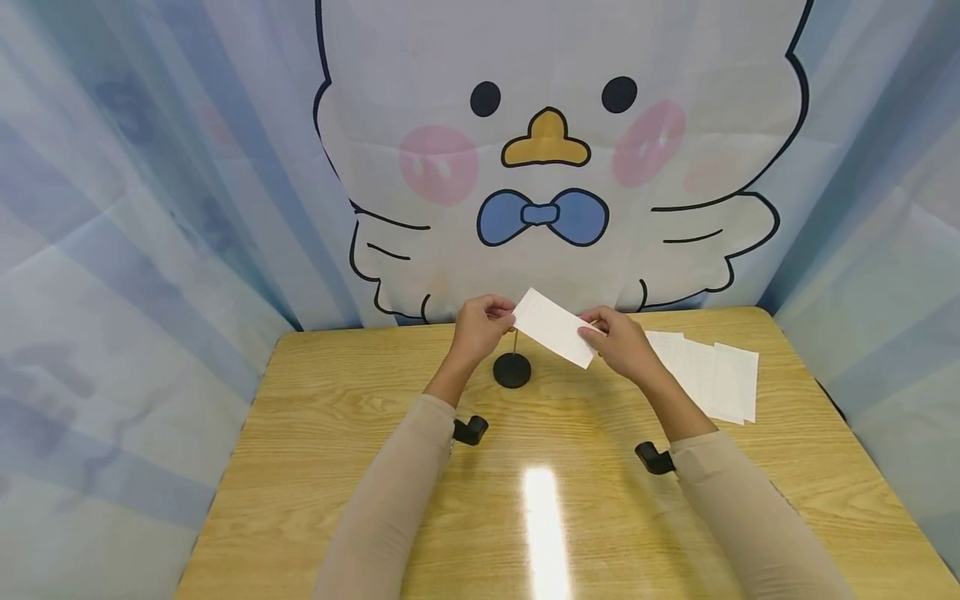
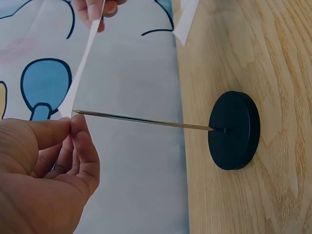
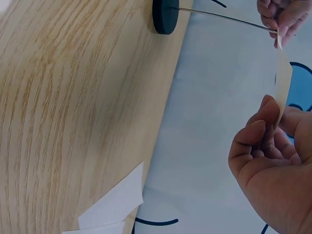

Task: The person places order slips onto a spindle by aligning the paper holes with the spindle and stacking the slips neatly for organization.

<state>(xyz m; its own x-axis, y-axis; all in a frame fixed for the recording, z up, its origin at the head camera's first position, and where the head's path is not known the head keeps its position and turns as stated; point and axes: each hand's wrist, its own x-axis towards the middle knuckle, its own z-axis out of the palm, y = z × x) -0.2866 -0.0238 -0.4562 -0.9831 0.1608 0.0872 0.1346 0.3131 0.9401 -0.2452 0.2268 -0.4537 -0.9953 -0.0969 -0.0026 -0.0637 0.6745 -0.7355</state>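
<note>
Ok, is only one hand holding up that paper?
No, the left hand and right hand both pinch the white paper.

Writing – none readable (any view).

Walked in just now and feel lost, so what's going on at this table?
A person is holding a white paper slip at both ends, the left grip pinching one and the right grip the other. The left end is at the tip of a thin metal spike on a round black base; whether it's pierced, I can't tell. More white papers lie on the table, to the right.
</note>
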